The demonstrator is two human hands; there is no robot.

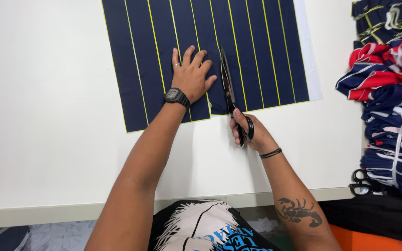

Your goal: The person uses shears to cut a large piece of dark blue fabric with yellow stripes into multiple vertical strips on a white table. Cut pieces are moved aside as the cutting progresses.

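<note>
Navy fabric [252,56] with thin yellow stripes, spread flat on a white table [47,130], stripes running away from the body and leaning slightly left. Near edge of the cloth just ahead of both hands, far edge out of view at the top.

Black scissors [229,88] lying along the stripes, long axis pointing away from the body, blades partly open and already inside the cloth from its near edge, between two yellow lines. Handles at the near end, just off the cloth.

Right hand [247,132] closed through the scissor handles, fingers curled around the loops, resting on the bare table right below the cloth edge. Nearer hand to the cut.

Left hand [191,74] flat and spread wide, palm down on the fabric just left of the blades, holding nothing, pressing the cloth to the table. Watch on that wrist, ring on one finger.

Off to the right, well apart: a pile [391,93] of folded navy, red and white pieces, and a second pair of scissors [361,183] at the table's edge.
</note>
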